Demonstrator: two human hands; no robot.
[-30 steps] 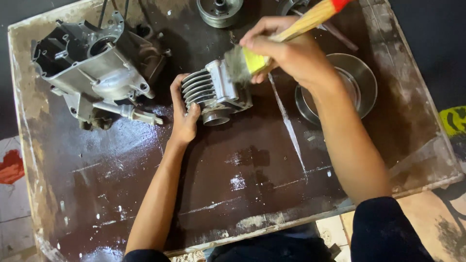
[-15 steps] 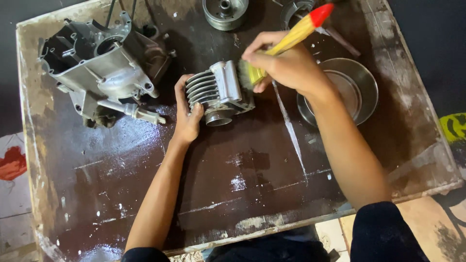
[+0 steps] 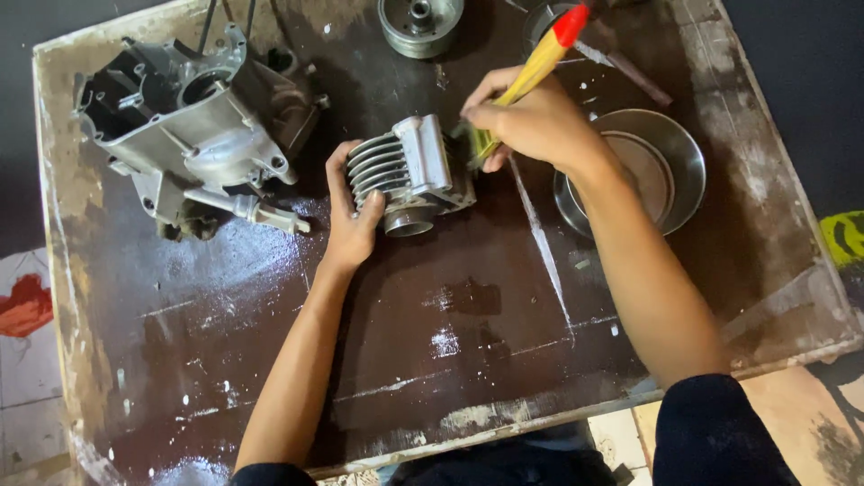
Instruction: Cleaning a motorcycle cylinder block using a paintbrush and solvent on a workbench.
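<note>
Head view, looking down on a dark, wet, worn worktable (image 3: 270,378) whose edges show pale bare wood. Reading left to right: off the table's left edge, a red patch (image 3: 22,306) marks the pale floor. At upper left on the table lies a grey cast engine crankcase (image 3: 193,135), open side up, with a short shaft jutting toward you at its lower right.

Your left hand (image 3: 351,220) grips the finned engine cylinder (image 3: 405,171) from its left side, thumb and fingers wrapped over the cooling fins; the cylinder lies on its side near the table's centre, just right of the crankcase, its round bore sleeve facing the near edge.

Above it, at the far edge, sits a round metal flywheel-like part (image 3: 418,22), well apart from the cylinder.

Your right hand (image 3: 531,121) is closed around a paintbrush (image 3: 540,58) with a yellow handle and red tip. The handle slants up and to the right; the bristle end meets the cylinder's right side, though the bristles themselves are mostly hidden by your fingers.

Just right of that hand rests a shallow round metal bowl (image 3: 684,153), partly covered by your forearm. A second, smaller round container (image 3: 540,22) shows at the far edge behind the brush handle.

Off the right edge of the table, a yellow shape with dark markings (image 3: 846,238) lies on the floor.
</note>
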